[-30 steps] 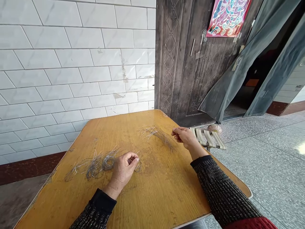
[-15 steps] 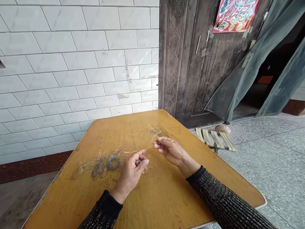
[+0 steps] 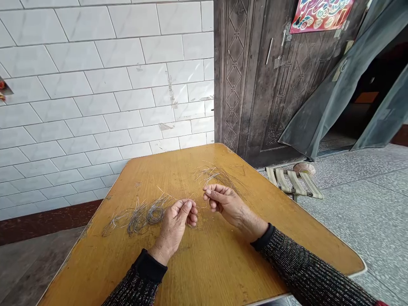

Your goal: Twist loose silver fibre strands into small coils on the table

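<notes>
My left hand [image 3: 178, 221] is closed in a pinch on a thin copper-coloured wire, above the middle of the table. A stretch of this thin wire [image 3: 200, 207] runs rightward from the fingers toward my right hand. My right hand [image 3: 225, 204] has its thumb and forefinger pressed together; whatever is between them is too fine to make out. Left of my left hand lie tangled coils of grey wire [image 3: 137, 221], with a tighter wire coil [image 3: 155, 213] nearest it. Behind my right hand, a loose bunch of thin wire pieces [image 3: 216, 173] spreads over the tabletop.
The brown wooden table [image 3: 204, 267] reaches back toward a white tiled wall [image 3: 105, 76]. A dark carved door [image 3: 251, 93] and a grey curtain [image 3: 331, 102] are behind on the right. A low strapped stool [image 3: 295, 182] stands beside the table's right edge.
My left hand has turned, and its thumb has closed onto the forefinger. My right hand's fingers have drawn into a firmer pinch. The view has shifted slightly.
</notes>
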Demonstrator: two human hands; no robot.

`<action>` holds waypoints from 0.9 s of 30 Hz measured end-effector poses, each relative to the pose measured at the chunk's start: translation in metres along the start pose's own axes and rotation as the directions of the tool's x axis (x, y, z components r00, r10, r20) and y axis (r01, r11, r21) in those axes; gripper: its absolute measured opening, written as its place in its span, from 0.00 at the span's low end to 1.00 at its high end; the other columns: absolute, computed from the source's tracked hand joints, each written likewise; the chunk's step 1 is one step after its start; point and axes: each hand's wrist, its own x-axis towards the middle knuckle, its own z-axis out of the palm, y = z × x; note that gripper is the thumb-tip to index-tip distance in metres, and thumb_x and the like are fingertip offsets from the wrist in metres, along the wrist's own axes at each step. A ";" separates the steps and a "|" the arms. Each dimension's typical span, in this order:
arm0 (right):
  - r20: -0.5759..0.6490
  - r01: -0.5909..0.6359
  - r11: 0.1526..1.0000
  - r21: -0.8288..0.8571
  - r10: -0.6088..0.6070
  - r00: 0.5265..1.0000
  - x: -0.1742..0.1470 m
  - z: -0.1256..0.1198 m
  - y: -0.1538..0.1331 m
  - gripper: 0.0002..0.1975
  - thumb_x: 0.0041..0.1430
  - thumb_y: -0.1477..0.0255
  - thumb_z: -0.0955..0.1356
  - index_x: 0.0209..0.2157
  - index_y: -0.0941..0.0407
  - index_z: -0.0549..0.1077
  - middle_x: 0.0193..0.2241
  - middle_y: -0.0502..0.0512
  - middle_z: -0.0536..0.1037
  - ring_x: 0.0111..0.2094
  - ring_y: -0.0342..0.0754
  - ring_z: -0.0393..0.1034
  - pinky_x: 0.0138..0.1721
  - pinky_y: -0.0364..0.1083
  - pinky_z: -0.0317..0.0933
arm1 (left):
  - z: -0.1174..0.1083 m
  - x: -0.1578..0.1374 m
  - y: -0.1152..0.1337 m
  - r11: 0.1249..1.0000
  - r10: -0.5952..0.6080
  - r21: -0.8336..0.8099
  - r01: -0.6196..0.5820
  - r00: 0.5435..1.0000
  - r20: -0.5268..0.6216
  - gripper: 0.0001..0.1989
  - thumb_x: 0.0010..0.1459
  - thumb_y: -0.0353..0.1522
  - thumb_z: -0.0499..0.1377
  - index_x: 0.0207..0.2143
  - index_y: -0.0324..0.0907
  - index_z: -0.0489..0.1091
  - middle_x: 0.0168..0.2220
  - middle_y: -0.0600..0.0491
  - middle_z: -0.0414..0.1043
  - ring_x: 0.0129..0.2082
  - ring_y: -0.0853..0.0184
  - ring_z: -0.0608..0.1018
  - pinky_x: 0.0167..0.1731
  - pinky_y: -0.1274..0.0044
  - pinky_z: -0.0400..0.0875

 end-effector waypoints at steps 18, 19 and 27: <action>-0.047 0.062 0.996 0.063 -0.059 0.997 -0.007 0.008 -0.004 0.12 0.44 0.65 0.73 0.29 0.58 0.73 0.23 0.48 0.75 0.21 0.36 0.68 0.21 0.35 0.61 | 0.003 0.001 -0.005 0.829 -0.262 -0.502 0.245 0.964 0.037 0.11 0.44 0.31 0.66 0.31 0.37 0.71 0.29 0.52 0.72 0.26 0.73 0.74 0.24 0.84 0.69; -0.045 0.061 0.996 0.061 -0.058 0.997 -0.007 0.009 -0.004 0.12 0.44 0.65 0.73 0.28 0.58 0.73 0.23 0.48 0.75 0.21 0.36 0.68 0.21 0.35 0.61 | 0.004 0.000 -0.005 0.820 -0.271 -0.512 0.256 0.961 0.047 0.11 0.44 0.31 0.66 0.31 0.36 0.71 0.29 0.52 0.72 0.27 0.73 0.75 0.25 0.84 0.69; -0.010 0.039 0.993 0.107 -0.038 0.999 -0.009 0.010 0.000 0.11 0.45 0.66 0.72 0.30 0.57 0.72 0.25 0.50 0.77 0.22 0.37 0.70 0.21 0.35 0.63 | 0.007 0.000 -0.006 0.809 -0.231 -0.563 0.169 0.972 -0.041 0.08 0.46 0.29 0.65 0.30 0.37 0.70 0.26 0.56 0.70 0.23 0.76 0.73 0.22 0.86 0.69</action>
